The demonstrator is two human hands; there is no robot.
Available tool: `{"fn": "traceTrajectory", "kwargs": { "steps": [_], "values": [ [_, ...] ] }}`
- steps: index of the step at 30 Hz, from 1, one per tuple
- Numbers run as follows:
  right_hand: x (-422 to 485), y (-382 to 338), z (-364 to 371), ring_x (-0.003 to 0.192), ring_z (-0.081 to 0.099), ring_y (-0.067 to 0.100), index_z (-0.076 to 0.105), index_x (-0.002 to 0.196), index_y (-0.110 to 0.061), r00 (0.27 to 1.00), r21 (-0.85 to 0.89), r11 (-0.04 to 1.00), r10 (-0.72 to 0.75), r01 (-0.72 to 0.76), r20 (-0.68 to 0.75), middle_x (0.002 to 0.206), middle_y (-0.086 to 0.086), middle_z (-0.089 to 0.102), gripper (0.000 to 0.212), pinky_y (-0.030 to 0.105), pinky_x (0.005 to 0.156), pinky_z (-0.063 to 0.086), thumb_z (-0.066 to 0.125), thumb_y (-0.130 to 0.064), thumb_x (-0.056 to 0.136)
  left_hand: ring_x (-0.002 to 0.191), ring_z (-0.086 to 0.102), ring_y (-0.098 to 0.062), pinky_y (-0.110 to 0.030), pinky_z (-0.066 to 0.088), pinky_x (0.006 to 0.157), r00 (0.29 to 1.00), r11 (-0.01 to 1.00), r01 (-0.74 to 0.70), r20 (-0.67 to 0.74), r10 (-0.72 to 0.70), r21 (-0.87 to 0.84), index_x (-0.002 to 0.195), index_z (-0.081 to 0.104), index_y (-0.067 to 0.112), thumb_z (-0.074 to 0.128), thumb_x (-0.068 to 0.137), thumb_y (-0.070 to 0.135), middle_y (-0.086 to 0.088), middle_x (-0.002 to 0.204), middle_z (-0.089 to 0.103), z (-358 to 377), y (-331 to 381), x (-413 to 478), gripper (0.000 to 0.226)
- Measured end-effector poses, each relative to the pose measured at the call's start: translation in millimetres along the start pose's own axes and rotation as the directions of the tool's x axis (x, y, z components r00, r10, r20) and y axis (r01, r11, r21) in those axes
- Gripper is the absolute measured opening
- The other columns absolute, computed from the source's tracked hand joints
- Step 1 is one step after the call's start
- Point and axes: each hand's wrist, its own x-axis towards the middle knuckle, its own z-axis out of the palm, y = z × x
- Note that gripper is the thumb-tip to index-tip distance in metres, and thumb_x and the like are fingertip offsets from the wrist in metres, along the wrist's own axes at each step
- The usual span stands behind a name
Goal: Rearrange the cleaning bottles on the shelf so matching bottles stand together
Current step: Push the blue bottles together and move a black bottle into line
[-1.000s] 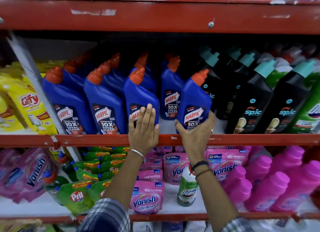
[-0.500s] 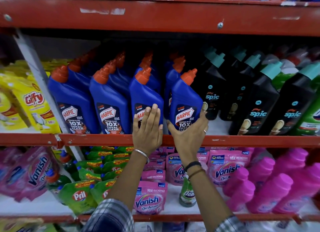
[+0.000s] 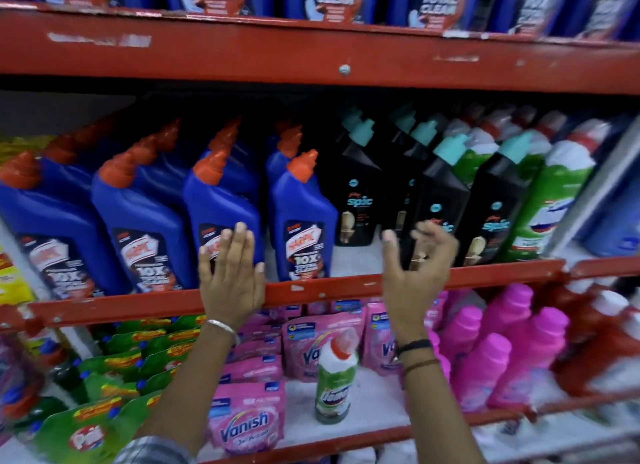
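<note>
Blue plastic orange-capped bottles [image 3: 301,221] stand grouped left of the black teal-capped bottles [image 3: 356,193] on the red metal shelf [image 3: 346,285]. Left hand [image 3: 231,273] lies flat, holding nothing; right hand [image 3: 414,266] — open, empty — nears the black row, probably the next grasp.

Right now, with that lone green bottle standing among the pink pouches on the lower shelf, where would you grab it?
Probably around the narrow white shoulder just under the red cap, coming from the front and above. The green Domex bottle stands upright and alone, Vanish pouches crowd its lower left, and its top is clear. The right hand is nearer.
</note>
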Motion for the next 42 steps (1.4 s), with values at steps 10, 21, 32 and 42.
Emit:
{"fn": "traceTrajectory", "kwargs": {
  "steps": [10,21,32,42],
  "values": [
    [96.9,93.1,-74.8,0.122,0.039,0.034,0.031,0.135,0.005,0.985,-0.341,0.93,0.167,-0.139,0.052,0.13,0.026,0.04,0.085,0.023,0.101,0.026,0.079,-0.028,0.074,0.146,0.01,-0.019,-0.042,0.003,0.119,1.0,1.0,0.016,-0.017,-0.016,-0.008,0.148,0.023,0.005,0.034,0.097,0.028,-0.002,0.159,0.009,0.2,3.6,3.4,0.057],
    [114.6,97.6,-70.0,0.133,0.038,0.034,0.027,0.142,0.003,0.971,-0.492,0.863,0.202,-0.115,0.127,0.144,0.022,0.039,0.104,0.041,0.107,0.035,0.082,-0.038,0.064,0.146,0.011,-0.02,-0.043,0.005,0.119,1.0,1.0,0.016,-0.012,-0.016,-0.015,0.149,0.021,0.005,0.034,0.097,0.027,-0.003,0.159,0.009,2.0,3.8,2.2,0.058],
    [85.5,59.7,-89.7,0.124,0.045,0.035,0.031,0.136,0.007,0.985,-0.287,0.951,0.076,-0.118,-0.152,0.134,0.026,0.045,0.102,0.02,0.104,0.03,0.085,-0.034,0.06,0.146,0.008,-0.019,-0.043,0.005,0.119,1.0,1.0,0.017,0.003,-0.017,-0.025,0.15,0.018,0.005,0.032,0.098,0.028,-0.002,0.16,0.007,0.3,4.2,4.2,0.058],
    [51.9,-12.4,-61.7,0.113,0.057,0.026,0.043,0.128,-0.009,0.994,-0.181,0.981,0.08,-0.067,0.069,0.124,0.009,0.056,0.099,0.041,0.095,0.049,0.084,-0.057,0.052,0.147,0.006,-0.017,-0.042,0.004,0.118,1.0,1.0,0.015,0.015,-0.015,-0.013,0.15,0.016,0.008,0.031,0.098,0.029,0.0,0.16,0.004,-1.2,4.1,4.1,0.058]
  ]
}}
